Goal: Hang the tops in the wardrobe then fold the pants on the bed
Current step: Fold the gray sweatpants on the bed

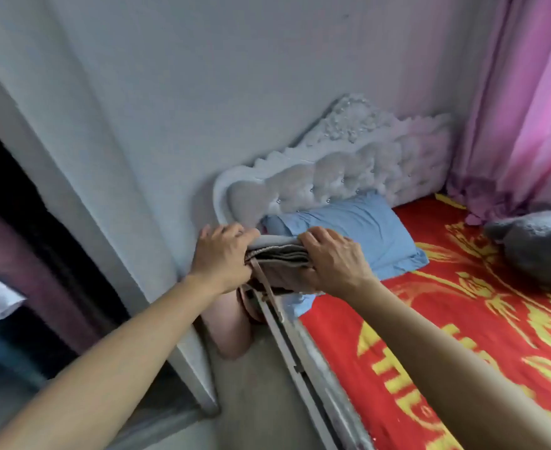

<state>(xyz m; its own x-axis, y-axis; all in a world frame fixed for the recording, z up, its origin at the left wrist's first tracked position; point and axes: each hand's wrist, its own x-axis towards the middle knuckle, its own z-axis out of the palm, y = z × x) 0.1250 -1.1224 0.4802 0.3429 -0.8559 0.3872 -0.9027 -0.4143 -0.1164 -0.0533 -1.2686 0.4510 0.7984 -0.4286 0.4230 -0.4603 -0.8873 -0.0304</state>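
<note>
Both hands are gripping one folded stack of grey-brown pants. The left hand is curling round its left end and the right hand is clasping its right end, fingers hooked over the top layer. The stack is separating the hands. A thin drawstring is hanging down from the left side of the stack.

The stack is sitting at the near corner of the bed, at the head end, touching a blue pillow that is leaning on the tufted white headboard. A red cover with yellow patterns is spreading over the mattress, and a grey plush cushion is lying near the far side. Pink curtains are hanging down to the bed's far corner.

A pale, plain wall is rising behind the headboard. A pinkish object, too blurred to identify, is sitting in the gap between bed and wall. On the left, the open wardrobe is showing dark hanging clothes behind its white frame.
</note>
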